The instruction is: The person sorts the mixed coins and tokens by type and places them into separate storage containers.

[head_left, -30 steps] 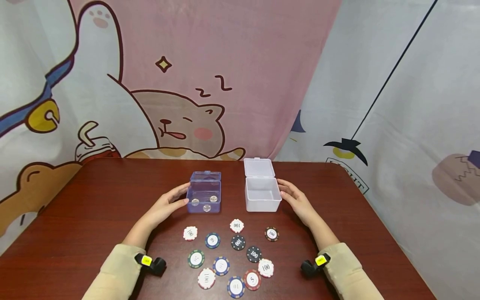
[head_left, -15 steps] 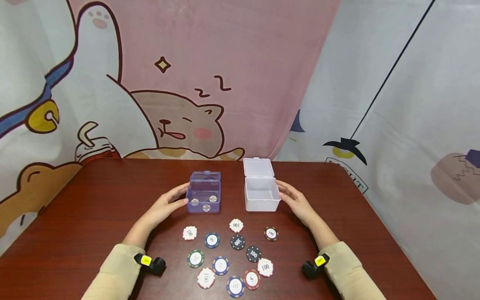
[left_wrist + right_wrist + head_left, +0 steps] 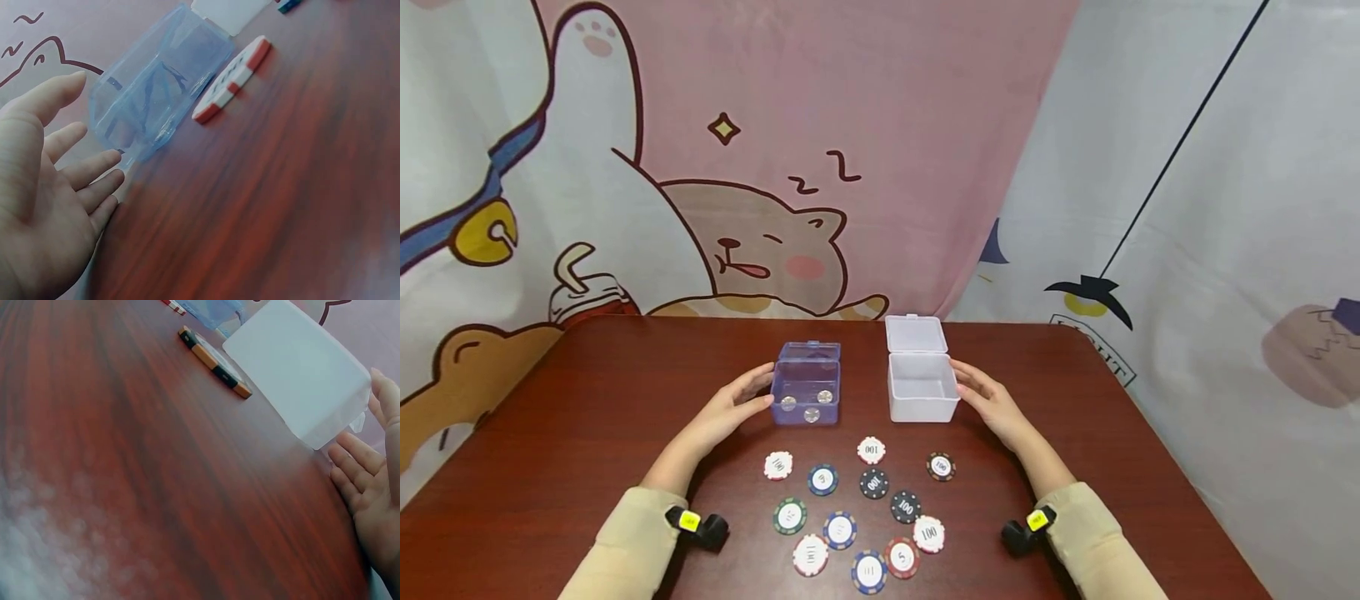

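In the head view, a translucent blue plastic box (image 3: 806, 412) stands with its lid up and several silver coins inside. My left hand (image 3: 722, 415) is at its left side, fingers extended and fingertips right by the wall. To the right stands a white plastic box (image 3: 923, 409), lid raised, with nothing visible inside. My right hand (image 3: 996, 408) lies along its right side, thumb and fingertips right at the wall. The left wrist view shows the left hand (image 3: 53, 169) with spread fingers beside the blue box; the right wrist view shows the right hand (image 3: 372, 472) beside the white one.
Several poker chips lie flat on the brown table (image 3: 587, 433) in front of the boxes, among them a black one (image 3: 906, 506), a red one (image 3: 902, 557) and a green one (image 3: 790, 516). A printed cloth (image 3: 880, 108) hangs behind the table.
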`<state>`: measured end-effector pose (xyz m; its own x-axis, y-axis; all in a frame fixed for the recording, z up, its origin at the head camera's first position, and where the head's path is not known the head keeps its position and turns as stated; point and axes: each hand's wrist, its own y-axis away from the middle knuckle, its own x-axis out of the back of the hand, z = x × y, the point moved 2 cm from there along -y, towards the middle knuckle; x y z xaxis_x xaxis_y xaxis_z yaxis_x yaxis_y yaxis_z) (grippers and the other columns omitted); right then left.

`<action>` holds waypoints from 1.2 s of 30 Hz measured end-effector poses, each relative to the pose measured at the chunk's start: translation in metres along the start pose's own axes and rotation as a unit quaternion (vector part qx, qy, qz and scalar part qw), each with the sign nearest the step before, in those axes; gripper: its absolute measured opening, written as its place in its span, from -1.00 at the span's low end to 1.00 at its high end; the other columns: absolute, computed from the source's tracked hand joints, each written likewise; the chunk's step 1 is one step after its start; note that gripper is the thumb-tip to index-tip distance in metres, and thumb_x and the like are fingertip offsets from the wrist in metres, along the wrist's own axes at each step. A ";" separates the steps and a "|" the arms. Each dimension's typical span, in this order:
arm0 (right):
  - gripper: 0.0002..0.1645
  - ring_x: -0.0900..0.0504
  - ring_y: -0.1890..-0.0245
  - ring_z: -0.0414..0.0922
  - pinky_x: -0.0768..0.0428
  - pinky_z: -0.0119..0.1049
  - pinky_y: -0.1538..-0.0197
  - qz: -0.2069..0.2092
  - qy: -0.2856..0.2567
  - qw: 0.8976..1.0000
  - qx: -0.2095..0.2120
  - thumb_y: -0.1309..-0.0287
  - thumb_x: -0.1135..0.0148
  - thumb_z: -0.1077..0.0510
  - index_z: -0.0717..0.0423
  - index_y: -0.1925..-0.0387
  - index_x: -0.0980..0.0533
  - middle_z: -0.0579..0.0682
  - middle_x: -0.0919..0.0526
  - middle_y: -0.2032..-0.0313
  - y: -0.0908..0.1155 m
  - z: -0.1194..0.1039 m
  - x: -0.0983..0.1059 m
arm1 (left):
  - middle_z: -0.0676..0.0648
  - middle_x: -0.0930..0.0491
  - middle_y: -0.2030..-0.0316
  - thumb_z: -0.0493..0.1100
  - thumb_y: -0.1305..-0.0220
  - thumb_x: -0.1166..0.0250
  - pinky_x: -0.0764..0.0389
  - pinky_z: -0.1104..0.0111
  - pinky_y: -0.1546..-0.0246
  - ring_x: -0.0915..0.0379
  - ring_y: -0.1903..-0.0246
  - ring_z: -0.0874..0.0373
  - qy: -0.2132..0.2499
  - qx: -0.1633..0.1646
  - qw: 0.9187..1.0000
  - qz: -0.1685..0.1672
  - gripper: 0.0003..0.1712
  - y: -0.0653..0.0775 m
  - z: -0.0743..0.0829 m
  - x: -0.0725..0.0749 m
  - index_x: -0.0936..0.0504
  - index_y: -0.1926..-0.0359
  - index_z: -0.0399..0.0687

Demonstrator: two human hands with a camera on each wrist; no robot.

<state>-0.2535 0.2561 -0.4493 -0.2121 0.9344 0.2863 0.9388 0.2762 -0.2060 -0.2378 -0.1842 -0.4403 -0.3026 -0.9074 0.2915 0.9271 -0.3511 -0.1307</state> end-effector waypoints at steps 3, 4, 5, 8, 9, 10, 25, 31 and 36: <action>-0.44 -0.40 -0.19 0.10 -0.40 -0.39 -0.09 0.001 -0.003 1.000 -0.003 -0.37 -0.07 0.17 0.13 -0.35 -0.29 0.24 -0.41 -0.22 -0.001 -0.001 -0.003 | -0.32 -0.26 -0.31 -0.16 -0.35 -0.19 -0.11 -0.11 -0.24 -0.07 -0.32 -0.25 -0.008 0.005 1.000 0.000 -0.28 0.008 0.000 0.006 -0.12 -0.43 -0.22; -0.44 -0.41 -0.18 0.09 -0.40 -0.39 -0.08 0.000 -0.002 1.000 -0.003 -0.37 -0.07 0.18 0.13 -0.35 -0.29 0.24 -0.42 -0.22 -0.001 -0.001 -0.003 | -0.31 -0.26 -0.31 -0.15 -0.35 -0.18 -0.16 -0.04 -0.23 -0.08 -0.32 -0.23 -0.012 0.008 1.000 0.002 -0.28 0.011 -0.001 0.008 -0.12 -0.43 -0.22; -0.44 -0.41 -0.18 0.09 -0.41 -0.39 -0.08 -0.001 -0.005 1.000 -0.003 -0.37 -0.07 0.19 0.14 -0.35 -0.29 0.24 -0.41 -0.22 -0.001 -0.002 -0.004 | -0.30 -0.27 -0.31 -0.15 -0.36 -0.18 -0.21 0.06 -0.23 -0.10 -0.32 -0.22 -0.016 0.011 1.000 0.005 -0.28 0.015 -0.001 0.011 -0.12 -0.43 -0.23; -0.44 -0.40 -0.19 0.10 -0.41 -0.38 -0.08 -0.008 -0.007 1.000 -0.001 -0.37 -0.06 0.22 0.20 -0.36 -0.27 0.28 -0.39 -0.23 -0.002 -0.003 -0.004 | -0.29 -0.28 -0.30 -0.17 -0.36 -0.17 -0.29 0.40 -0.14 -0.12 -0.31 -0.18 -0.021 0.011 1.000 0.005 -0.30 0.027 -0.002 0.016 -0.13 -0.42 -0.25; -0.44 -0.39 -0.19 0.12 -0.41 -0.38 -0.08 -0.009 -0.009 1.000 -0.002 -0.36 -0.06 0.24 0.22 -0.36 -0.26 0.29 -0.38 -0.23 -0.003 -0.003 -0.004 | -0.29 -0.29 -0.30 -0.18 -0.36 -0.18 -0.29 0.49 -0.10 -0.13 -0.31 -0.18 -0.023 0.009 1.000 0.005 -0.31 0.030 -0.001 0.016 -0.14 -0.41 -0.26; -0.43 -0.39 -0.19 0.13 -0.42 -0.39 -0.07 -0.009 -0.012 1.000 -0.002 -0.36 -0.06 0.26 0.24 -0.36 -0.26 0.30 -0.38 -0.24 -0.003 -0.003 -0.004 | -0.29 -0.30 -0.29 -0.18 -0.36 -0.18 -0.28 0.56 -0.06 -0.13 -0.31 -0.18 -0.024 0.007 1.000 0.004 -0.31 0.033 -0.001 0.017 -0.15 -0.41 -0.26; -0.42 -0.42 -0.18 0.02 -0.41 -0.32 -0.10 -0.001 -0.001 1.000 -0.004 -0.35 -0.11 0.12 0.12 -0.36 -0.29 0.23 -0.40 -0.24 0.000 -0.003 -0.001 | -0.13 -0.51 -0.15 -0.18 -0.21 -0.34 -0.24 0.46 -0.14 -0.31 -0.21 0.00 -0.088 -0.025 0.996 -0.013 -0.37 0.065 0.008 0.003 -0.40 -0.28 -0.22; -0.43 -0.42 -0.18 0.04 -0.41 -0.33 -0.10 0.000 -0.001 1.000 -0.006 -0.35 -0.10 0.14 0.12 -0.35 -0.30 0.24 -0.41 -0.23 0.000 -0.001 0.000 | -0.03 -0.54 -0.11 -0.14 -0.14 -0.40 -0.30 0.42 -0.12 -0.35 -0.15 0.17 -0.123 -0.057 0.990 -0.037 -0.43 0.073 0.011 -0.004 -0.51 -0.19 -0.11; -0.43 -0.40 -0.19 0.07 -0.40 -0.32 -0.11 -0.001 0.001 1.000 -0.003 -0.36 -0.09 0.16 0.14 -0.36 -0.29 0.25 -0.40 -0.23 0.000 -0.001 0.000 | -0.01 -0.53 -0.09 -0.13 -0.10 -0.43 -0.34 0.37 -0.08 -0.37 -0.10 0.13 -0.129 -0.069 0.988 -0.054 -0.43 0.074 0.013 -0.008 -0.54 -0.16 -0.10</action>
<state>-0.2530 0.2560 -0.4481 -0.2136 0.9336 0.2877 0.9399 0.2767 -0.2000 -0.1635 -0.2000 -0.4406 -0.3154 -0.7803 0.5401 0.8481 -0.4872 -0.2085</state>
